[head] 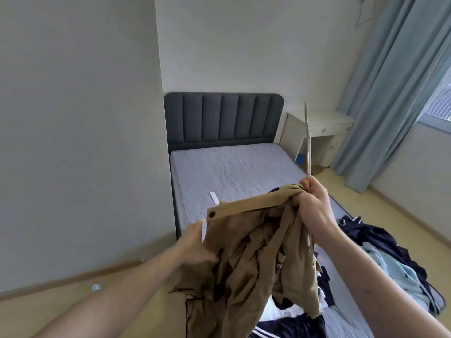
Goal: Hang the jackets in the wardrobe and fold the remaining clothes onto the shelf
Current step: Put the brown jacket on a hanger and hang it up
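Note:
A tan jacket (246, 250) hangs crumpled between my hands above the foot of the bed. My right hand (314, 208) grips a bunched part of the jacket together with a thin pale hanger (308, 142), seen edge-on and rising straight up from the fist. My left hand (195, 242) holds the jacket's left edge just below a dark snap button. A heap of dark navy and light blue clothes (380, 259) lies on the mattress at the lower right, partly hidden behind the jacket.
The bed (231, 167) has a grey mattress and a dark padded headboard (222, 118); a small white strip (214, 197) lies on it. A white wall panel (80, 142) stands at left. A white desk (322, 132) and blue curtains (390, 93) are at right.

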A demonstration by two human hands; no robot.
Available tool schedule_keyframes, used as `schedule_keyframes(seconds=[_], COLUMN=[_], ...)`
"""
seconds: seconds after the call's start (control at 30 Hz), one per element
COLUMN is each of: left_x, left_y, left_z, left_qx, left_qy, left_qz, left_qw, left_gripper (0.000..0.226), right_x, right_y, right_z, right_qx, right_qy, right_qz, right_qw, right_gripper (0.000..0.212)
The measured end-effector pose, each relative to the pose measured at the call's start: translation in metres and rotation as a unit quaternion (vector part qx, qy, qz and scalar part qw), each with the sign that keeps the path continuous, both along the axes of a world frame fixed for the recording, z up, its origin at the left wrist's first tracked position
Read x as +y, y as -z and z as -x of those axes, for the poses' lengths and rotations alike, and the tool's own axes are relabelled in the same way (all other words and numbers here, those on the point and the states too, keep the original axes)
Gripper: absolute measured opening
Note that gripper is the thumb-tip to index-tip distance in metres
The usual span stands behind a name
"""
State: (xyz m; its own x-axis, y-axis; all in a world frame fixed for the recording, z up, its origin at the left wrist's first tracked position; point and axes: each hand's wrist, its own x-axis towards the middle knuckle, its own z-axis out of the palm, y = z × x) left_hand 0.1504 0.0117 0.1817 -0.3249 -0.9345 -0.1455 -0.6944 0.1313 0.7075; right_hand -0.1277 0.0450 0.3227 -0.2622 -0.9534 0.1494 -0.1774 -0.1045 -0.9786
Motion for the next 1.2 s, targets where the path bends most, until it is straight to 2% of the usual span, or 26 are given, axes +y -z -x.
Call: schedule_keyframes(seconds=[0.07, 0.1, 0.2, 0.27, 0.37, 0.5, 0.6, 0.63, 0.73, 0.8, 0.87, 0.93, 1.07, 1.2], left_x=[0.014, 0.021, 0.024, 0.015, -0.008, -0.046, -0.057, -0.056, -0.043, -0.027, -0.016, -0.012, -0.020, -0.039], left_y=[0.038, 0.053, 0.090, 0.106, 0.103, 0.049, -0.030, -0.059, -0.124, -0.149, -0.162, -0.172, -0.198, -0.206], left_z=[0.007, 0.012, 0.014, 0.004, -0.014, -0.028, -0.019, -0.013, 0.016, 0.039, 0.056, 0.064, 0.056, 0.022], left_qx=[-0.029, -0.053, -0.119, -0.141, -0.072, 0.027, 0.113, 0.126, 0.071, 0.019, 0.006, 0.016, 0.044, -0.008], left_qy=[0.016, 0.030, -0.002, -0.045, -0.118, -0.180, -0.148, -0.118, 0.015, 0.105, 0.155, 0.174, 0.155, 0.117], left_qz=[-0.124, -0.166, -0.150, -0.127, -0.145, -0.112, -0.061, -0.047, -0.004, -0.005, -0.003, 0.033, 0.100, 0.146], left_qw=[0.992, 0.984, 0.982, 0.981, 0.980, 0.977, 0.981, 0.984, 0.997, 0.994, 0.988, 0.984, 0.982, 0.982], left_gripper=[0.101, 0.095, 0.043, 0.035, 0.026, 0.027, 0.034, 0.036, 0.037, 0.034, 0.033, 0.034, 0.039, 0.046], right_x=[0.001, 0.001, 0.004, 0.006, 0.008, 0.017, 0.028, 0.031, 0.030, 0.025, 0.020, 0.012, 0.001, -0.012], right_y=[-0.002, -0.002, 0.000, 0.005, 0.022, 0.054, 0.081, 0.088, 0.099, 0.096, 0.088, 0.079, 0.065, 0.044], right_z=[0.002, 0.003, 0.010, 0.021, 0.047, 0.083, 0.099, 0.098, 0.079, 0.056, 0.032, 0.012, -0.007, -0.008], right_qx=[-0.014, -0.019, -0.026, -0.018, 0.024, 0.073, 0.091, 0.102, 0.145, 0.182, 0.208, 0.224, 0.217, 0.179], right_qy=[-0.008, -0.009, 0.001, 0.016, 0.062, 0.123, 0.143, 0.144, 0.085, 0.025, -0.023, -0.067, -0.123, -0.088], right_qz=[-0.007, -0.011, -0.028, -0.052, -0.102, -0.193, -0.246, -0.255, -0.239, -0.205, -0.163, -0.135, -0.097, -0.044], right_qw=[1.000, 1.000, 0.999, 0.998, 0.993, 0.971, 0.954, 0.951, 0.956, 0.961, 0.964, 0.963, 0.963, 0.979], right_gripper=[0.036, 0.035, 0.030, 0.031, 0.031, 0.030, 0.020, 0.023, 0.055, 0.075, 0.083, 0.078, 0.052, 0.046])
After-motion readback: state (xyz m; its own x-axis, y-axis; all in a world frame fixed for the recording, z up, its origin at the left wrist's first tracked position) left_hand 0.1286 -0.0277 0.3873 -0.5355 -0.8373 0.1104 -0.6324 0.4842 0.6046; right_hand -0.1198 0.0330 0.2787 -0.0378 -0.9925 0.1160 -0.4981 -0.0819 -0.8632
